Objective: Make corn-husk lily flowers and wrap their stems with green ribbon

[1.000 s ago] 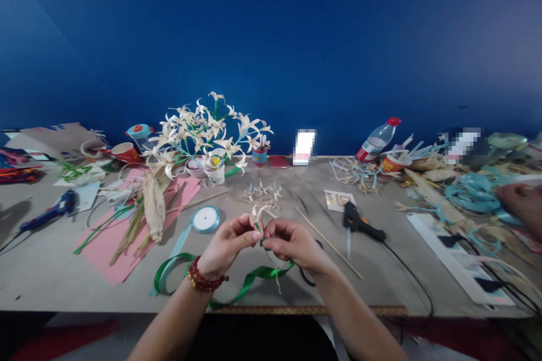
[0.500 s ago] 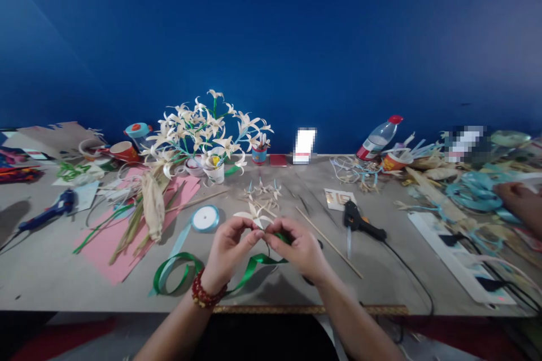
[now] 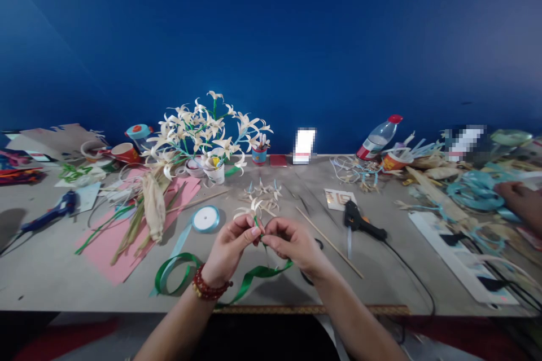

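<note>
My L grip [image 3: 234, 241] pinches wht flower [image 3: 254, 206] by its grn stem [image 3: 255, 220]; R grip [image 3: 293, 238] pinches grn ribbon [image 3: 257, 274], trailing nr desk [image 3: 381, 285] edge.

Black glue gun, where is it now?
In the head view, the glue gun lies right of the right hand, on the table between the thin stick and the power strip.

Dim light; wall [image 3: 296, 39] dark blue, paler toward right; soft shadows on table [image 3: 393, 287]; pixelated white patch [image 3: 305, 145] glaring; fine detail soft, sides stretched
</note>
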Action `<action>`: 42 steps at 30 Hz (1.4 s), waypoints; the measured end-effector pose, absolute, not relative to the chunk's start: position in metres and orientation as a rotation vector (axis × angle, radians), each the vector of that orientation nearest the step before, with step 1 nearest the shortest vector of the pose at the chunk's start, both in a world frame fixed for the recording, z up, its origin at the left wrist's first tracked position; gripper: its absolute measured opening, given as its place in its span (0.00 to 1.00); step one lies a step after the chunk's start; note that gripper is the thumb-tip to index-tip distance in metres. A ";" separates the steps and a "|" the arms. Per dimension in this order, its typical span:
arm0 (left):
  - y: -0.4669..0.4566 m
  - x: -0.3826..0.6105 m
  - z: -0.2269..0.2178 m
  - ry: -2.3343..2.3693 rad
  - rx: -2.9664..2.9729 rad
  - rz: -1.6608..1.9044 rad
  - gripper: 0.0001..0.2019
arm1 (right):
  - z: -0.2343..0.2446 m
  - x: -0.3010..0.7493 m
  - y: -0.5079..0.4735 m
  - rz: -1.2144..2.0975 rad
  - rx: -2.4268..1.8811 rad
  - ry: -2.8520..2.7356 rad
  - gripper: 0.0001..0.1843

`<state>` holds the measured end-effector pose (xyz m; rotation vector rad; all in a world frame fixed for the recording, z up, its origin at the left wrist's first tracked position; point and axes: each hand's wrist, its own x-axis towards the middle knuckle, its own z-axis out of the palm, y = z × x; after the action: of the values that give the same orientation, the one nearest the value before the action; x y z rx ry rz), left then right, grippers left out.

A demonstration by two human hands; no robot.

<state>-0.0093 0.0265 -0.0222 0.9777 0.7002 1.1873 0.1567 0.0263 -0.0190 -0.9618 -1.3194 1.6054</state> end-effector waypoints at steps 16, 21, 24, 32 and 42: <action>0.021 -0.013 -0.020 0.828 1.104 1.249 0.06 | -0.011 0.157 0.025 1.408 -1.016 -1.480 0.12; 0.020 -0.014 -0.025 0.779 1.097 1.244 0.05 | -0.014 0.157 0.025 1.617 -0.957 -1.363 0.15; 0.020 -0.015 -0.023 0.755 1.123 1.221 0.05 | -0.014 0.157 0.026 1.584 -0.935 -1.394 0.13; 0.020 -0.021 -0.013 0.956 1.464 1.203 0.06 | -0.001 0.156 0.018 1.138 -1.079 -1.621 0.07; 0.026 -0.016 -0.018 0.760 1.023 1.155 0.10 | -0.002 0.157 0.026 1.449 -0.976 -1.498 0.10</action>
<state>-0.0164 0.0263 -0.0176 1.0232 0.7601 1.1545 0.1571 0.0262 -0.0022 -0.9758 -1.4979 1.4489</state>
